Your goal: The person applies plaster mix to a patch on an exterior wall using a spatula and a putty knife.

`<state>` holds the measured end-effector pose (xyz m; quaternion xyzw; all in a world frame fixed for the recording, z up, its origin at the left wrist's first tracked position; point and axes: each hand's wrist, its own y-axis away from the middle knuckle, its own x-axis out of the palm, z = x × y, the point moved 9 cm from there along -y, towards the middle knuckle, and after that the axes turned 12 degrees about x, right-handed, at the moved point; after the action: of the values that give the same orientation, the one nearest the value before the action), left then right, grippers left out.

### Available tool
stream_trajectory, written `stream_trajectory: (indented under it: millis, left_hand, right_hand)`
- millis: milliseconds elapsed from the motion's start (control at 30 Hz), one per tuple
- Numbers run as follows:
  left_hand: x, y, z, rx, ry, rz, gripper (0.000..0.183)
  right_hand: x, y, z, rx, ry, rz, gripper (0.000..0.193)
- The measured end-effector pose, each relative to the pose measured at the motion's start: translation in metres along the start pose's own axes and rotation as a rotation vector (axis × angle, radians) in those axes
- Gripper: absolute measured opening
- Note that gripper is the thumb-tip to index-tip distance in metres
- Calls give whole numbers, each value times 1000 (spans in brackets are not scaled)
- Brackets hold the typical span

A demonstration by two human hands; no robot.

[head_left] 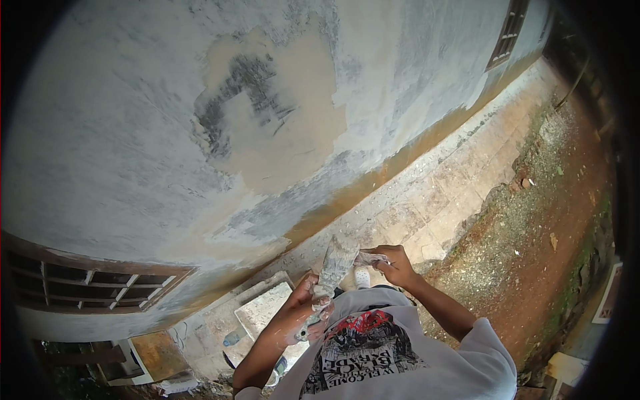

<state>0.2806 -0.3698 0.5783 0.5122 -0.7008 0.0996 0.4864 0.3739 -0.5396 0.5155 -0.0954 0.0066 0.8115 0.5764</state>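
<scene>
My left hand (pixel 301 312), smeared with white putty, is closed round the lower end of a flat, putty-coated blade (pixel 338 265) that stands up in front of my shirt. My right hand (pixel 398 268) is closed on a smaller putty-smeared scraper (pixel 371 259). Its tip meets, or nearly meets, the right edge of the larger blade. The handles are hidden by my fingers. Ahead rises a whitewashed wall (pixel 133 133) with a broad beige putty patch (pixel 303 127) around a dark, rough area (pixel 250 93).
A barred window (pixel 100 283) sits low at the left, another (pixel 508 33) at the upper right. Paving (pixel 427 207) runs along the wall's foot, with gravel and reddish soil (pixel 567 220) beyond. A white slab-like surface (pixel 263 308) lies beside my left forearm.
</scene>
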Motion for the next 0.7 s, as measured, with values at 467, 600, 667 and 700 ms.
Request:
stream_trajectory:
  millis: [467,600,667,700]
  left_hand:
    - [-76,-5,-51,581,-2370,77,13]
    - [-129,11,-59,378,-2417,-63,19]
    - [-144,23,-69,369,-2364,-168,21]
    - [-151,27,-79,353,-2296,-262,23]
  right_hand:
    - [40,4,-68,1030,-1186,-2,33]
    - [23,-12,-46,872,-1179,16,29]
    - [24,-22,-50,814,-1212,1,27]
    - [23,-27,-44,782,-1197,16,27]
